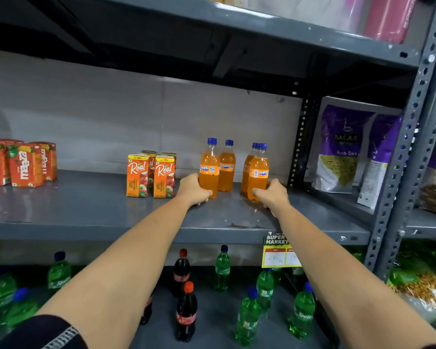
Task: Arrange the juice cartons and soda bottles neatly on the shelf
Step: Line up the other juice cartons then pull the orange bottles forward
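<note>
Here, the left hand point(193, 190) and right hand point(272, 195) each grasp an orange soda bottle point(209, 170) on the shelf point(86, 212); sliding them together upright should close the gap.

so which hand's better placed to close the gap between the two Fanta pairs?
Probably the right hand: it wraps the base of the front right Fanta bottle, and the gap lies open to its left. The left hand could equally push its own bottle rightward.

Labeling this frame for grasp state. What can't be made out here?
Head view only:
- Left hand and right hand fingers: hidden behind the front Fanta bottles, so grip is unclear.
- Rear Real cartons: count hidden by the front pair.
- Price tag: second figure covered by the right forearm.
- Maaza cartons: cut off by the left edge.
</note>
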